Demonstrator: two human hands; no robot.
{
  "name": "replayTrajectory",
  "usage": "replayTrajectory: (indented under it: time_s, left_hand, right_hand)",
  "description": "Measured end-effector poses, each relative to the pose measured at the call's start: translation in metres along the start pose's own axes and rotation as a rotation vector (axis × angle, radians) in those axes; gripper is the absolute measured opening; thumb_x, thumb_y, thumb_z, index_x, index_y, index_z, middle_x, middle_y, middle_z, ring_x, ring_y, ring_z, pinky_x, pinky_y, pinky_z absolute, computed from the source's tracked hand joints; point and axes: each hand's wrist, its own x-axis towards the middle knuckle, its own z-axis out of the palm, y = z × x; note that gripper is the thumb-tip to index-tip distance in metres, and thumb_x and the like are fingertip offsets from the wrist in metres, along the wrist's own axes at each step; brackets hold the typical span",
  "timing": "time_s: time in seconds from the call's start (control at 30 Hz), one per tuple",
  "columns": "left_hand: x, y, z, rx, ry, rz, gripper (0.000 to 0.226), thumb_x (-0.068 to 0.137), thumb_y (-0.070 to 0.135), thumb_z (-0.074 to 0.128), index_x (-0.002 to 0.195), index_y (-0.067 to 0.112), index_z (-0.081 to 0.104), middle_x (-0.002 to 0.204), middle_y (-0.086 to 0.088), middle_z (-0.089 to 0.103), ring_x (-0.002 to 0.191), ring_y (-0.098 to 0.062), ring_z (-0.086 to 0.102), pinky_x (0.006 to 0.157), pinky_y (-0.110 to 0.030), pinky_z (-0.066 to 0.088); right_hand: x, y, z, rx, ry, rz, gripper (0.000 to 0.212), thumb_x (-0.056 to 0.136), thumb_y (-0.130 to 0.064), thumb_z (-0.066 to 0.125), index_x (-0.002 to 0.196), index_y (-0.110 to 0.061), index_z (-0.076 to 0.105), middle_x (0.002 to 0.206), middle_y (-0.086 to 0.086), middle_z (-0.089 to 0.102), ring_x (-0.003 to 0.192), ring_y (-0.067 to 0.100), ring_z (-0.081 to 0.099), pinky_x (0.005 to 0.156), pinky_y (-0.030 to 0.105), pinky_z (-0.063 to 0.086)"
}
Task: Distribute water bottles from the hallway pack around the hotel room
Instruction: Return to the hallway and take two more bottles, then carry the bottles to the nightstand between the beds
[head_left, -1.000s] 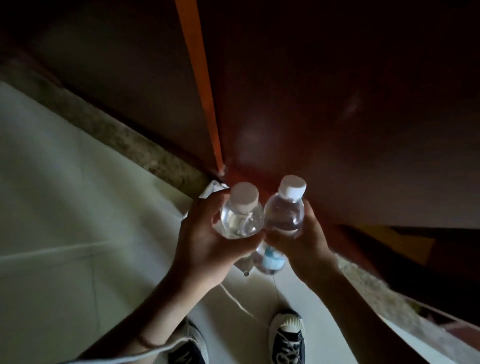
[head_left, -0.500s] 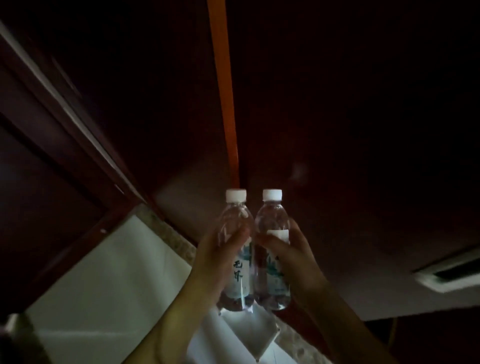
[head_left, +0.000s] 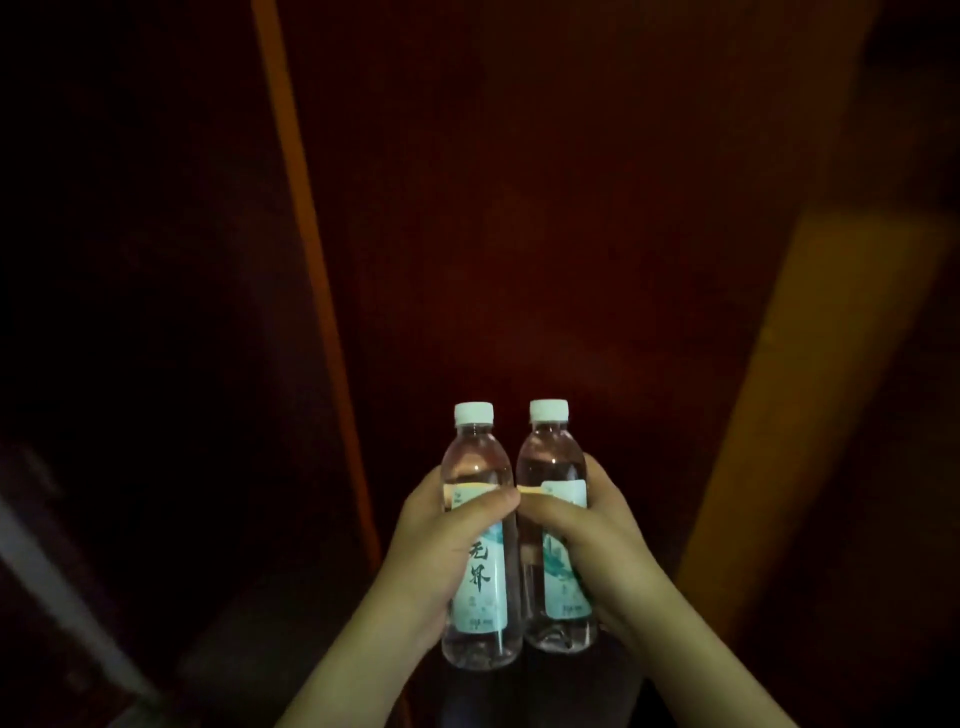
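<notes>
Low in the middle of a very dark view: two bottles held upright side by side, touching or nearly so, which of the two not clear. Left bottle (head_left: 478, 525) wrapped by the left hand (head_left: 441, 551), thumb across the label front, fingers hidden behind. Right bottle (head_left: 555, 519) gripped the same way by the right hand (head_left: 597, 545), thumb tip meeting the left thumb between the two labels. Both forearms cut off at the bottom edge. Much of each label covered by the thumbs; dark characters legible only on the left one, pale teal print on the right one too small to read. Behind the bottles, a dark reddish door (head_left: 545, 208), surface mostly lost in shadow. Left of it, a thin orange strip (head_left: 306, 234) slanting from the top edge down toward the left wrist. At right, a broad dull ochre band (head_left: 789, 405), blurred, nature unclear. Far left almost black, with a pale streak (head_left: 57, 587) running to the bottom edge, unreadable. Both bottles clear plastic, white caps on, filled with clear water up to the shoulders.
</notes>
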Motion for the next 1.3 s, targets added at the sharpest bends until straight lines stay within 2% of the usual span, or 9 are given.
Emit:
replayTrajectory:
  time_s: [0.2, 0.3, 0.47, 0.57, 0.67, 0.87, 0.97, 1.13, 1.3]
  left_hand:
    - [-0.002, 0.017, 0.065, -0.093, -0.366, -0.017, 0.037, 0.073, 0.021, 0.075, 0.105, 0.007, 0.065, 0.098, -0.031, 0.07, 0.08, -0.039, 0.072, 0.069, -0.048, 0.06]
    - [-0.021, 0.012, 0.115, -0.131, -0.514, -0.06, 0.037, 0.073, 0.018, 0.074, 0.105, 0.005, 0.063, 0.087, -0.021, 0.071, 0.073, -0.031, 0.072, 0.061, -0.04, 0.058]
    - [-0.077, 0.003, 0.229, -0.133, -0.792, -0.14, 0.035, 0.076, 0.016, 0.071, 0.109, 0.009, 0.063, 0.086, -0.019, 0.072, 0.073, -0.031, 0.073, 0.059, -0.038, 0.057]
    - [-0.127, -0.001, 0.315, -0.094, -0.947, -0.151, 0.043, 0.063, 0.016, 0.078, 0.105, 0.012, 0.067, 0.081, -0.022, 0.074, 0.066, -0.031, 0.073, 0.054, -0.036, 0.057]
    - [-0.185, -0.009, 0.403, -0.04, -1.068, -0.137, 0.044, 0.062, 0.017, 0.08, 0.104, 0.014, 0.068, 0.082, -0.024, 0.072, 0.064, -0.029, 0.07, 0.051, -0.033, 0.056]
    - [-0.286, -0.015, 0.546, -0.013, -1.271, -0.055, 0.014, 0.078, 0.02, 0.072, 0.092, 0.021, 0.072, 0.076, -0.008, 0.074, 0.062, -0.019, 0.072, 0.056, -0.033, 0.056]
    - [-0.331, -0.02, 0.603, -0.005, -1.406, -0.034, 0.017, 0.084, 0.019, 0.065, 0.099, 0.012, 0.068, 0.076, -0.009, 0.073, 0.063, -0.019, 0.07, 0.056, -0.032, 0.056]
    - [-0.384, -0.039, 0.694, 0.017, -1.553, -0.03, 0.04, 0.069, 0.026, 0.075, 0.104, 0.01, 0.066, 0.079, -0.015, 0.073, 0.067, -0.027, 0.071, 0.057, -0.034, 0.056]
    - [-0.417, -0.08, 0.805, 0.012, -1.624, -0.059, 0.026, 0.079, 0.017, 0.071, 0.105, 0.013, 0.067, 0.079, -0.017, 0.076, 0.066, -0.029, 0.073, 0.066, -0.04, 0.054]
  right_hand:
    - [-0.056, -0.044, -0.049, 0.021, 0.325, -0.148, 0.038, 0.069, -0.015, 0.082, 0.102, -0.021, 0.065, 0.095, 0.019, 0.073, 0.086, 0.04, 0.074, 0.078, 0.054, 0.06]
    - [-0.103, -0.055, -0.088, 0.028, 0.48, -0.181, 0.039, 0.071, -0.012, 0.079, 0.106, -0.016, 0.063, 0.094, 0.018, 0.072, 0.085, 0.039, 0.073, 0.078, 0.053, 0.059]
    - [-0.204, -0.085, -0.166, 0.046, 0.703, -0.281, 0.043, 0.059, -0.013, 0.08, 0.1, -0.016, 0.067, 0.08, 0.013, 0.067, 0.073, 0.03, 0.068, 0.074, 0.048, 0.056]
    - [-0.276, -0.103, -0.226, 0.028, 0.842, -0.339, 0.045, 0.058, -0.011, 0.08, 0.101, -0.016, 0.066, 0.08, 0.018, 0.067, 0.071, 0.03, 0.068, 0.065, 0.043, 0.058]
    - [-0.36, -0.121, -0.29, -0.048, 1.008, -0.371, 0.039, 0.065, -0.009, 0.079, 0.1, -0.018, 0.065, 0.074, 0.008, 0.067, 0.064, 0.021, 0.068, 0.055, 0.034, 0.054]
    - [-0.503, -0.163, -0.38, -0.24, 1.295, -0.414, 0.034, 0.078, -0.014, 0.075, 0.105, -0.032, 0.065, 0.102, 0.015, 0.07, 0.086, 0.031, 0.073, 0.07, 0.042, 0.062]
    - [-0.564, -0.18, -0.413, -0.249, 1.4, -0.432, 0.036, 0.082, -0.011, 0.072, 0.111, -0.03, 0.062, 0.103, 0.015, 0.07, 0.082, 0.027, 0.073, 0.061, 0.031, 0.06]
    - [-0.633, -0.191, -0.474, -0.306, 1.564, -0.425, 0.037, 0.084, -0.012, 0.07, 0.111, -0.033, 0.058, 0.096, 0.01, 0.069, 0.069, 0.019, 0.073, 0.056, 0.023, 0.057]
    - [-0.678, -0.19, -0.561, -0.341, 1.713, -0.402, 0.031, 0.086, -0.011, 0.069, 0.104, -0.033, 0.058, 0.093, 0.002, 0.069, 0.076, 0.02, 0.072, 0.052, 0.02, 0.056]
